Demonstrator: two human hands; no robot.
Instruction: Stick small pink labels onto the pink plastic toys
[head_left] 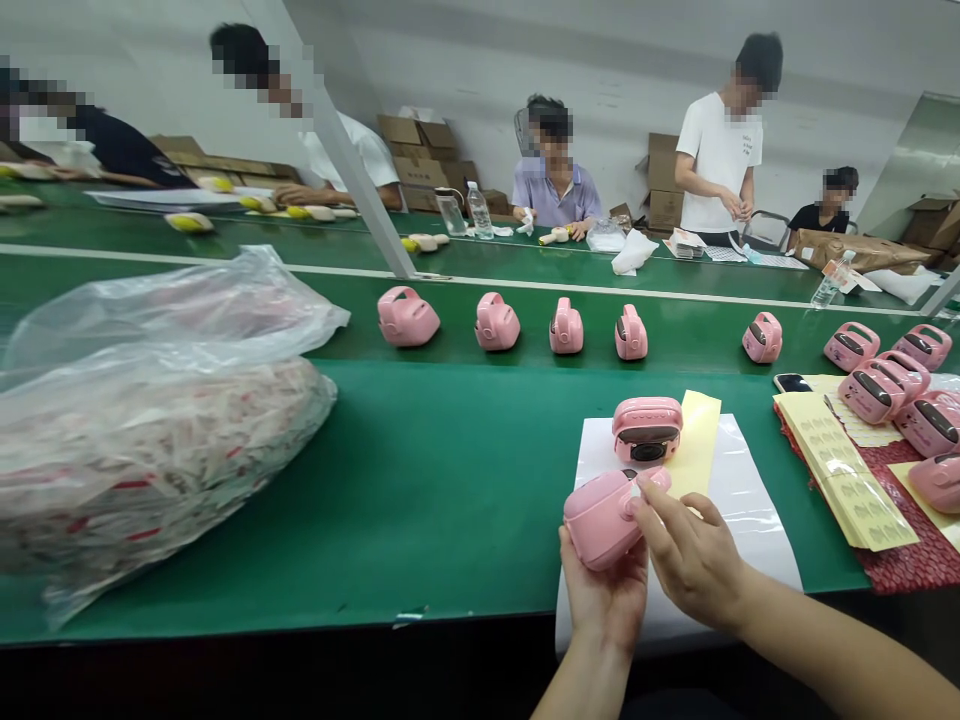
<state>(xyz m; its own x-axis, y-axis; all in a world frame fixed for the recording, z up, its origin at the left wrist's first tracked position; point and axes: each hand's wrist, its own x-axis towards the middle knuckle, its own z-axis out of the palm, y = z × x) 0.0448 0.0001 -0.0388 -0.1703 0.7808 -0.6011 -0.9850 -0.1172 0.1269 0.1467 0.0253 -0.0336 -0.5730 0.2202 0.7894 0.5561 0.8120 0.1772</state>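
Green belt surface point(450, 470) fills the frame from the near edge to the far side, where several people sit or stand at work among stacked cardboard boxes point(420, 160). At the lower centre, the left hand point(604, 600) cups a pink case point(600, 515) from beneath, fingers wrapped up around its near side, holding it just above a white sheet point(750, 500). The right hand point(694, 560) comes in from the lower right, with thumb and forefinger closed on the case's upper right corner; a small pale patch sits there, possibly a label, though it is too small to be sure. Just beyond, a second pink unit point(646, 428) stands on the white sheet beside a yellow backing strip point(701, 440). A row of pink units point(566, 327) is spaced along the belt across mid-frame. At the right lie yellow sticker sheets point(840, 470) on a red mat point(907, 560), with more pink units point(885, 385) clustered behind them. A large clear plastic bag point(150, 430), stuffed with small packets, takes up the left.
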